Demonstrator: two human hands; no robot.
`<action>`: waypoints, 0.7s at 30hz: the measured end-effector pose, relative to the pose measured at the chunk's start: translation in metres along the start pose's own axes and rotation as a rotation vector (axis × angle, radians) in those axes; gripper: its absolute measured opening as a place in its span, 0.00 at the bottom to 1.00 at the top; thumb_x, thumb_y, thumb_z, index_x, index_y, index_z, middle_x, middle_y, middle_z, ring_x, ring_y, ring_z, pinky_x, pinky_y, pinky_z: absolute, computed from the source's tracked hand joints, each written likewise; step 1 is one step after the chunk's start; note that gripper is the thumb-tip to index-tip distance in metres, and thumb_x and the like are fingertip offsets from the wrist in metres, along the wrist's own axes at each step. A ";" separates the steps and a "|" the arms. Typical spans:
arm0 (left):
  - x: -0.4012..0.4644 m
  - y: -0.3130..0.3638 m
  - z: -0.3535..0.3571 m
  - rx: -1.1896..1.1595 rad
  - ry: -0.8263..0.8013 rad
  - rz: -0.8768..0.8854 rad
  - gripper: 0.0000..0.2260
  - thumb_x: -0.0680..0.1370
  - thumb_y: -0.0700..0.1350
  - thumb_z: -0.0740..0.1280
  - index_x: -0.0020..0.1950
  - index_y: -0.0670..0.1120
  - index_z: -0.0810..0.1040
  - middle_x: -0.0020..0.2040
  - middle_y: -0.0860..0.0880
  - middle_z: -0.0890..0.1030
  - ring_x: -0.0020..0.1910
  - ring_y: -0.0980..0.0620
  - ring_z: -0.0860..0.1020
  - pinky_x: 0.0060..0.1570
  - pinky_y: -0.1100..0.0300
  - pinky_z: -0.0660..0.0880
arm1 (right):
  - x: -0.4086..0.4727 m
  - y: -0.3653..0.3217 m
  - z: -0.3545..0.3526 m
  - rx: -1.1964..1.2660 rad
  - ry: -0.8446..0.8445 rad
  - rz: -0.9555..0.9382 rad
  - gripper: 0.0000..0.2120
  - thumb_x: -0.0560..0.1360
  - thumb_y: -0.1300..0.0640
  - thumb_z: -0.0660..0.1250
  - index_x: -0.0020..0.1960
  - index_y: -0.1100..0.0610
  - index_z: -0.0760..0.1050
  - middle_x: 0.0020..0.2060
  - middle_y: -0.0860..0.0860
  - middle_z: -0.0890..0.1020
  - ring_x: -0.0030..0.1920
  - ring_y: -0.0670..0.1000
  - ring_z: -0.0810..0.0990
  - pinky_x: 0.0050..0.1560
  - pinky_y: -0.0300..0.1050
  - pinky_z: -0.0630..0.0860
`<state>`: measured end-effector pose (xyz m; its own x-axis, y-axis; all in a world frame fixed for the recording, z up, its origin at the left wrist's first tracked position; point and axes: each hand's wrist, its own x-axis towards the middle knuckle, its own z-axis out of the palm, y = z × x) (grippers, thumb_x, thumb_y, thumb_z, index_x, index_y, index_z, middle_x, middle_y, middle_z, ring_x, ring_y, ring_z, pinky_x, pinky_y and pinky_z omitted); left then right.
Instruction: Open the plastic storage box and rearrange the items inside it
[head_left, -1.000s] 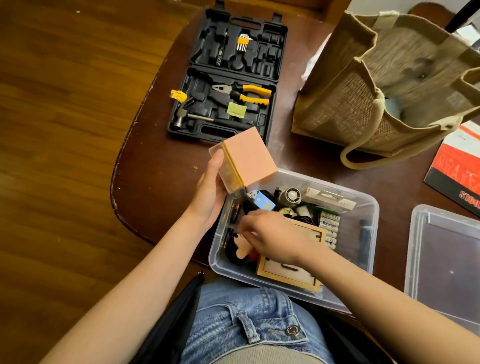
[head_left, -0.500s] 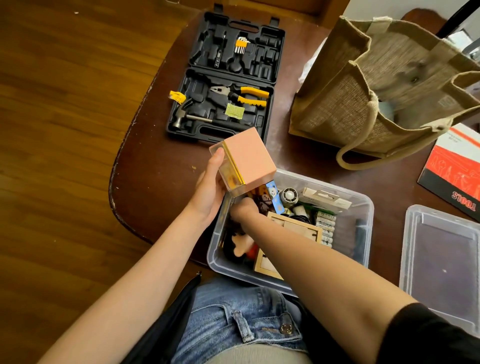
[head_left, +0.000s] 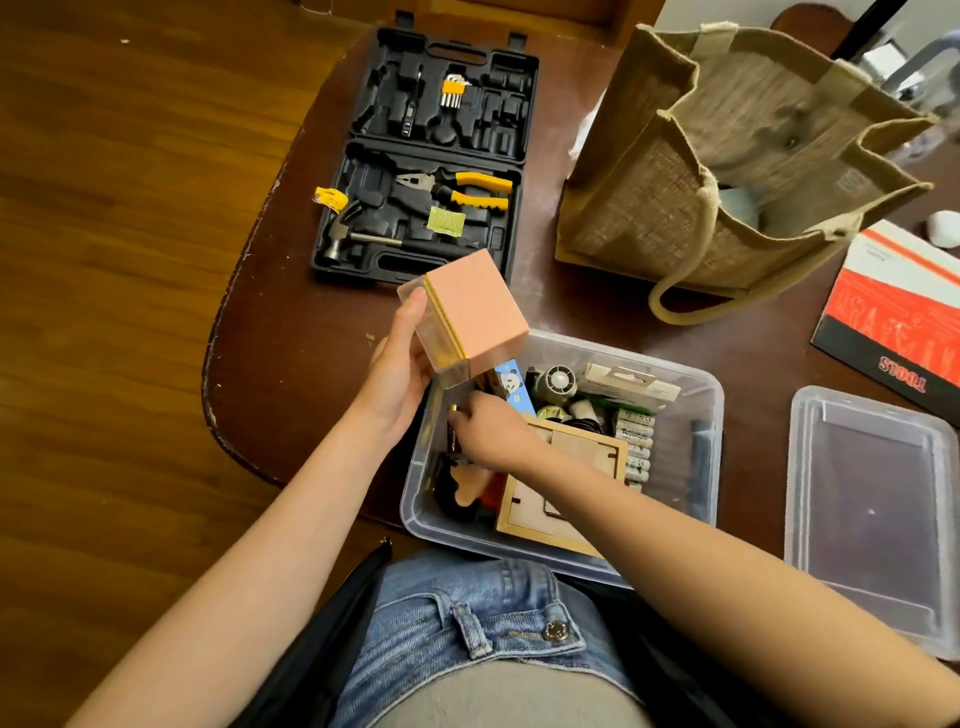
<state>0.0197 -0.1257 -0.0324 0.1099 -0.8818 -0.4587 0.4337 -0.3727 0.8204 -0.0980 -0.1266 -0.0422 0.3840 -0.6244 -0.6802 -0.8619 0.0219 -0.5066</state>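
View: you have one camera only, worn on your head, so no second view shares the scene.
Facing: it looks forward and steeply down onto the storage box.
Nearness: close; your lap fills the bottom edge just below the storage box, and both forearms run in from the lower corners.
Beyond the storage box: the worktop stretches away to the top edge.
Left of the storage box: wooden floor.
Lens: wide-angle; the worktop edge bows near the frame sides.
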 end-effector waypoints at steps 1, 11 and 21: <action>0.000 0.001 0.001 0.006 0.004 -0.004 0.19 0.78 0.59 0.57 0.62 0.51 0.76 0.60 0.46 0.79 0.60 0.50 0.76 0.62 0.52 0.71 | -0.011 0.003 -0.007 0.043 -0.003 -0.020 0.12 0.80 0.57 0.56 0.52 0.66 0.73 0.45 0.60 0.78 0.47 0.59 0.77 0.42 0.47 0.70; -0.002 -0.002 0.007 0.211 0.033 -0.013 0.20 0.78 0.58 0.60 0.63 0.48 0.75 0.59 0.45 0.81 0.60 0.47 0.77 0.60 0.52 0.72 | -0.097 0.110 -0.089 0.353 0.281 0.114 0.08 0.81 0.56 0.58 0.53 0.61 0.71 0.35 0.50 0.78 0.34 0.47 0.74 0.32 0.38 0.71; -0.006 -0.012 0.018 0.333 -0.100 0.039 0.20 0.71 0.62 0.64 0.58 0.52 0.76 0.54 0.49 0.82 0.53 0.54 0.81 0.45 0.64 0.76 | -0.073 0.147 -0.057 -0.221 -0.003 0.301 0.06 0.76 0.65 0.58 0.51 0.63 0.72 0.46 0.58 0.79 0.42 0.54 0.76 0.42 0.46 0.74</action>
<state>-0.0024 -0.1212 -0.0334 0.0256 -0.9150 -0.4027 0.1132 -0.3976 0.9105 -0.2718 -0.1218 -0.0371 0.1030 -0.6130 -0.7833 -0.9869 0.0353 -0.1574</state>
